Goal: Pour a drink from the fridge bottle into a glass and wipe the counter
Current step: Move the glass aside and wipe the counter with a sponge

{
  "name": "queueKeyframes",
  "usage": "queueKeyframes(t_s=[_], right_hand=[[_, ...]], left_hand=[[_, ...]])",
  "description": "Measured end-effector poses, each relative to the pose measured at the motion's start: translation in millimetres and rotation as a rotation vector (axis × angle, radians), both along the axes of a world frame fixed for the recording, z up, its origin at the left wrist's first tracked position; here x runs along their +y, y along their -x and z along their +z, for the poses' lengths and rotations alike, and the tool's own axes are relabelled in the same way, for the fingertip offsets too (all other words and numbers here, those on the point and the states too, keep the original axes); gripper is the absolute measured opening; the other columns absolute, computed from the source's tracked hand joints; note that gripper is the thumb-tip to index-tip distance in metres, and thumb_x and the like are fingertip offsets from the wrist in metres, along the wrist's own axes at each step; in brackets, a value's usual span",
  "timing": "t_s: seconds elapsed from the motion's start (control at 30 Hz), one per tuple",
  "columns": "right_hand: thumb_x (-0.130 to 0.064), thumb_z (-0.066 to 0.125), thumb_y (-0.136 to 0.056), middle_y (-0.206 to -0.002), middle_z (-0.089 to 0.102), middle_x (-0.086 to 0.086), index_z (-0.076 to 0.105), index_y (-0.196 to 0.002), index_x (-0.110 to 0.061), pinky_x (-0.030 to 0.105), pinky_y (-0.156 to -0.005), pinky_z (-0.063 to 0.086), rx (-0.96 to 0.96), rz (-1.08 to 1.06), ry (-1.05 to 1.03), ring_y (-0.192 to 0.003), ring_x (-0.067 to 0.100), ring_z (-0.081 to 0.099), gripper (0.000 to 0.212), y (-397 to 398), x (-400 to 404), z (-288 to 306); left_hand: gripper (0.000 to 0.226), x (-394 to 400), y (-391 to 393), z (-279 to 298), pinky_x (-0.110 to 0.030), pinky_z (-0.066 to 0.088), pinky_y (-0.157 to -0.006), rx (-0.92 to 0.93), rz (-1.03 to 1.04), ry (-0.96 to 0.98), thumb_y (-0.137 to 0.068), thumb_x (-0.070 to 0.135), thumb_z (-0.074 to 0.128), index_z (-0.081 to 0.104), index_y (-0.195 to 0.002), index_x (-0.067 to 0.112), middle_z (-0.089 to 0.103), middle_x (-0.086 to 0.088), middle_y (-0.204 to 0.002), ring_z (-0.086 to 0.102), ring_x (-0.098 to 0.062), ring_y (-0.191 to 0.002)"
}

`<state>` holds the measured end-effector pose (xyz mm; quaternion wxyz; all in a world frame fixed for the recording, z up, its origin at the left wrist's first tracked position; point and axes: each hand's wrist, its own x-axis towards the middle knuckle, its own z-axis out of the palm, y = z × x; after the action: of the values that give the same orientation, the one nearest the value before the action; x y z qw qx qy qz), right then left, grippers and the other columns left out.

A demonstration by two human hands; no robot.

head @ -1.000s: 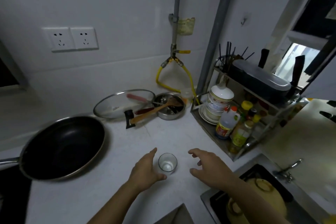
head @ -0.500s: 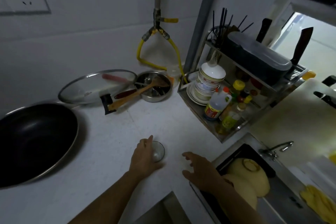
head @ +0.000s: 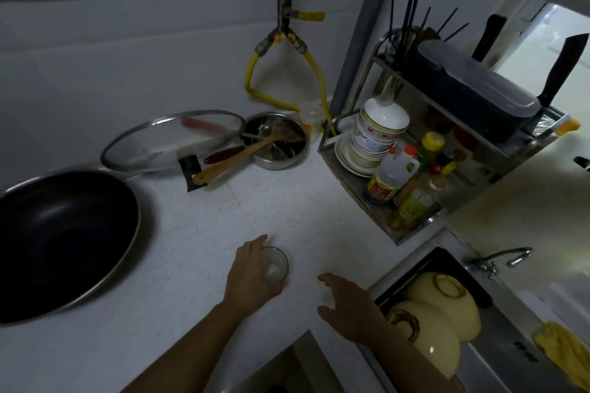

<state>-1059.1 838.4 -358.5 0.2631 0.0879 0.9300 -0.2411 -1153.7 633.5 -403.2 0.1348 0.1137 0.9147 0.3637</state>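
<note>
Your left hand (head: 247,274) curls around the glass (head: 274,265), thumb and fingers wrapped on its wall, and the glass stands upright on the white counter (head: 198,252) near the front edge. It looks empty, though the dim light makes that hard to confirm. Your right hand (head: 348,306) hovers beside it, fingers loosely spread, holding nothing, just left of the sink (head: 498,341).

One camera sits on the person's head, looking forward and down, close over the bench (head: 271,220) and both arms.
</note>
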Motion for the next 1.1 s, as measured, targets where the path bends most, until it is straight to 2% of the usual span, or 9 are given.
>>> queueKeyframes(t_s=[0.13,0.27,0.37,0.5,0.6,0.7,0.9,1.1], right_hand=[[-0.039,0.049,-0.101,-0.165,0.018,-0.002,0.016,-0.157,-0.025,0.032,-0.122,0.016,-0.083,0.100,0.007,-0.150,0.018,0.021,0.067,-4,-20,-16],[-0.029,0.043,-0.104,-0.167,0.009,-0.002,0.013,-0.157,-0.024,0.036,-0.123,0.017,-0.144,0.196,-0.053,-0.151,0.019,0.017,0.062,-12,-39,-33],[-0.020,0.038,-0.105,-0.167,-0.010,-0.001,0.004,-0.158,-0.029,0.042,-0.123,0.013,-0.119,0.275,-0.182,-0.154,0.021,0.004,0.064,-21,-56,-45],[-0.016,0.046,-0.099,-0.166,-0.016,0.000,0.004,-0.157,-0.036,0.040,-0.123,0.014,-0.104,0.332,-0.143,-0.154,0.023,-0.003,0.074,-30,-68,-62],[-0.025,0.050,-0.097,-0.167,-0.011,-0.003,-0.002,-0.155,-0.043,0.042,-0.122,0.016,-0.141,0.337,-0.156,-0.154,0.023,0.001,0.080,-33,-73,-74],[-0.026,0.050,-0.096,-0.167,-0.006,-0.005,-0.012,-0.152,-0.046,0.045,-0.121,0.017,-0.182,0.330,-0.156,-0.153,0.022,0.005,0.086,-35,-76,-82],[-0.030,0.054,-0.097,-0.167,-0.014,0.000,-0.009,-0.156,-0.037,0.048,-0.122,0.018,-0.229,0.368,-0.200,-0.154,0.026,-0.002,0.086,-34,-82,-76],[-0.031,0.054,-0.099,-0.165,-0.019,0.004,-0.011,-0.157,-0.031,0.047,-0.122,0.022,-0.208,0.421,-0.240,-0.154,0.030,-0.004,0.086,-39,-89,-65]], left_hand=[[0.109,-40,-13,5,-0.027,0.045,-0.092,0.040,0.037,-0.036,-0.055,0.041,0.087,0.031,-0.146,0.018,0.047,-0.001,-0.134,0.045,-0.016,-0.120],[0.107,-92,-32,7,-0.024,0.042,-0.092,0.040,0.092,-0.045,-0.053,0.044,0.082,0.032,-0.145,0.024,0.044,0.011,-0.131,0.042,-0.010,-0.120],[0.103,-130,-47,8,-0.020,0.041,-0.084,0.054,0.168,-0.022,-0.049,0.044,0.080,0.034,-0.140,0.030,0.043,0.020,-0.124,0.043,-0.007,-0.117],[0.102,-175,-71,11,-0.013,0.038,-0.072,0.050,0.303,0.002,-0.047,0.045,0.082,0.032,-0.137,0.039,0.044,0.023,-0.116,0.044,0.000,-0.108],[0.103,-204,-86,12,-0.020,0.043,-0.070,0.032,0.390,0.000,-0.046,0.045,0.082,0.032,-0.136,0.042,0.041,0.028,-0.111,0.046,-0.002,-0.105],[0.103,-227,-99,11,-0.029,0.047,-0.075,0.009,0.479,-0.012,-0.047,0.039,0.087,0.034,-0.136,0.038,0.044,0.021,-0.111,0.048,-0.009,-0.107],[0.104,-258,-120,6,-0.039,0.050,-0.080,-0.017,0.589,0.014,-0.047,0.034,0.091,0.037,-0.136,0.032,0.048,0.013,-0.115,0.049,-0.014,-0.110],[0.101,-272,-129,5,-0.037,0.049,-0.081,-0.029,0.635,0.023,-0.049,0.036,0.091,0.039,-0.135,0.028,0.047,0.011,-0.117,0.048,-0.014,-0.111]])
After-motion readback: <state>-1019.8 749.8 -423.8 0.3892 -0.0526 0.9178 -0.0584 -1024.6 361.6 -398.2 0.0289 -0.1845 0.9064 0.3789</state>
